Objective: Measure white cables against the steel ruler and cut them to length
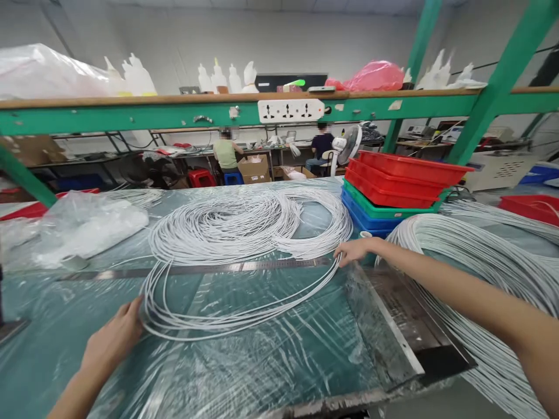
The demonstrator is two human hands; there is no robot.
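Now, from the head view: your left hand [114, 337] sits at lower left of the frame, fingers curled loosely around the near end of a few long loops of white cable [236, 314]; how firmly they close I cannot tell. Your right hand [354, 250], right of centre, pinches the same loops at their far end, thumb and fingers closed on the strands. The loops run across the counter [279, 361] left to right between your two grips, sagging toward the lower edge. Just above them lies a metal ruler [244, 267], parallel to that long axis, and behind it the big cable coil [244, 224]. Stacked red, green and blue trays [393, 186] stand beside your right hand; another cable bundle [480, 262] lies under your right forearm
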